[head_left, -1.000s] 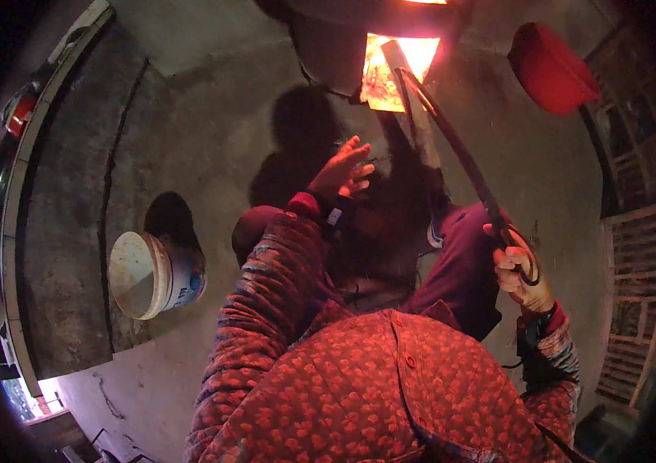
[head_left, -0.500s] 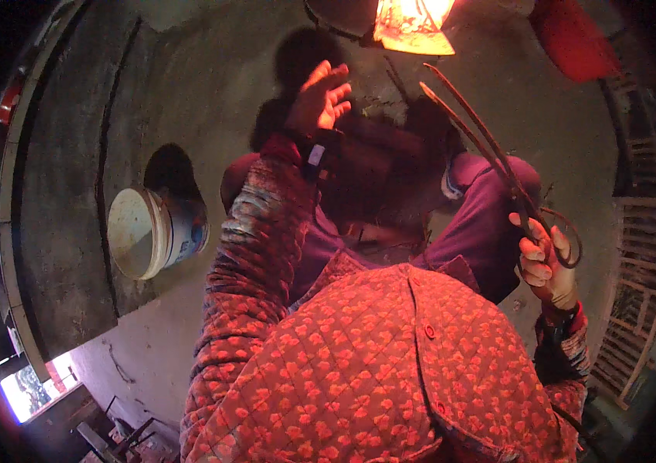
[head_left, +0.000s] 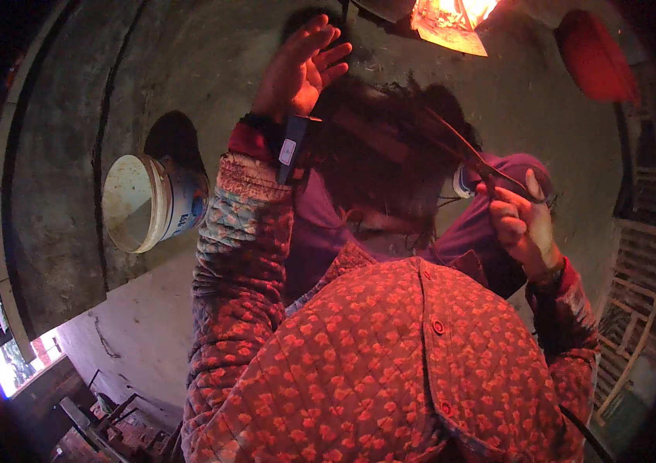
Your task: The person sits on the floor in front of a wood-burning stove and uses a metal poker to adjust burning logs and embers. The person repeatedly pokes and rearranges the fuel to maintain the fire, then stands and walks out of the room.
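Head view shows a grey floor [head_left: 243, 65], a bucket [head_left: 177, 201] at left and a fire [head_left: 453, 21] cut off above, the left hand [head_left: 297, 73] spread and empty, the right hand [head_left: 521, 225] curled round tongs [head_left: 490, 170] near the right knee [head_left: 515, 163], their tips hard to make out.

Brownish tongs [head_left: 488, 167], red jacket [head_left: 343, 363] (paler flowers), purple trousers [head_left: 463, 231]

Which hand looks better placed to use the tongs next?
Probably the right hand: it holds the tongs, while the left hand is raised, open and apart from them.
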Tool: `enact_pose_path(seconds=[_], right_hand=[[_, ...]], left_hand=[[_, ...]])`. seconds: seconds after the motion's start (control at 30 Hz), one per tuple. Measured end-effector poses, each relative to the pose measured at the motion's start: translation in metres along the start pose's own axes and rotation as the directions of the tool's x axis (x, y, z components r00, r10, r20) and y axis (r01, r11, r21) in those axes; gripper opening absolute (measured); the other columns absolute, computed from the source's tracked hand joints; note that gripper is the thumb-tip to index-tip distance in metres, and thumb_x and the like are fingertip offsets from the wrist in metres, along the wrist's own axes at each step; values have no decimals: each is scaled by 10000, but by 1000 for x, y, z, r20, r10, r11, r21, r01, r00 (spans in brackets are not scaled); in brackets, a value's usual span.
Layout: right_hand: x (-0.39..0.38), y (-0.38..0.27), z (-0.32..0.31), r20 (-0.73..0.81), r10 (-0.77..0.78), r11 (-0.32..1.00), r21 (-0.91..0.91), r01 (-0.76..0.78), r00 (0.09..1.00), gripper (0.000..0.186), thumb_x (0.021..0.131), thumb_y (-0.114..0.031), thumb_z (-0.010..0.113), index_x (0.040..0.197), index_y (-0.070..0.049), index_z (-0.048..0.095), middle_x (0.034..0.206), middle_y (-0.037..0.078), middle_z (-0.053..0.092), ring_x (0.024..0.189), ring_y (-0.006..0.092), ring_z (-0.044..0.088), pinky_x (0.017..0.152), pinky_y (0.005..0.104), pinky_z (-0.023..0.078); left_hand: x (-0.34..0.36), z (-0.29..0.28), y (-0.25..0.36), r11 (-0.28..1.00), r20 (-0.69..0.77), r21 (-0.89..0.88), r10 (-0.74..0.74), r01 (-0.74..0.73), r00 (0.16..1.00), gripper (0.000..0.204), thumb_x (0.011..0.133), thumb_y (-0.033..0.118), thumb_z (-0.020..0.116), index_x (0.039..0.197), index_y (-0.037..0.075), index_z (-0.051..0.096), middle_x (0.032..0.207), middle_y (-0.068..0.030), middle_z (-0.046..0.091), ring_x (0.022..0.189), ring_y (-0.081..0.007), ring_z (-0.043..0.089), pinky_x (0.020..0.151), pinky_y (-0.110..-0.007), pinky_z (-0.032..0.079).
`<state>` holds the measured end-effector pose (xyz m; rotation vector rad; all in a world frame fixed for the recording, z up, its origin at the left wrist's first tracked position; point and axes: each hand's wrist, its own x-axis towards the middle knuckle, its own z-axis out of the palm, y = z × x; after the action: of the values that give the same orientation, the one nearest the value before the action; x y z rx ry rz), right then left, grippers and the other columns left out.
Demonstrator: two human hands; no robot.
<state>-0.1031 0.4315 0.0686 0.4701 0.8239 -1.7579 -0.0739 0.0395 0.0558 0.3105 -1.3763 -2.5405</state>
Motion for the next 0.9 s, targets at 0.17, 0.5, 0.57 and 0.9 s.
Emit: enact_pose_path(seconds=[0.17,0.5,0.57,0.9], right_hand=[[53,-18,21,-16,-19,1000,5,19,1000,748,816,-635,522,1124,45,483,631,-65,338,445,19,329,377,162,207],[72,-27,29,148,39,994,95,-53,988,788,818,-607,551,1152,99,439,648,-48,363,460,25,359,395,161,248],[76,-26,24,147,35,989,136,-55,989,782,824,-597,551,1149,105,435,645,-52,362,462,24,359,397,158,254],[123,-15,31,-118,38,994,-97,-49,992,482,768,-427,636,941,7,516,602,-59,452,446,37,377,417,186,298]], left_hand=[[4,-27,1,1000,-78,-12,-29,29,997,470,830,329,656,1231,141,497,1184,-53,548,1109,-257,544,899,-397,440],[-13,-36,11,998,-78,38,44,-41,996,547,838,329,653,1297,115,446,1225,-67,537,1131,-256,538,892,-363,456],[-14,-31,10,999,-58,35,37,-35,998,563,836,333,656,1305,110,440,1231,-69,535,1125,-255,543,887,-367,461],[-24,-28,21,996,-79,84,12,-5,997,610,833,331,663,1344,117,408,1252,-57,519,1109,-233,552,870,-356,464]])
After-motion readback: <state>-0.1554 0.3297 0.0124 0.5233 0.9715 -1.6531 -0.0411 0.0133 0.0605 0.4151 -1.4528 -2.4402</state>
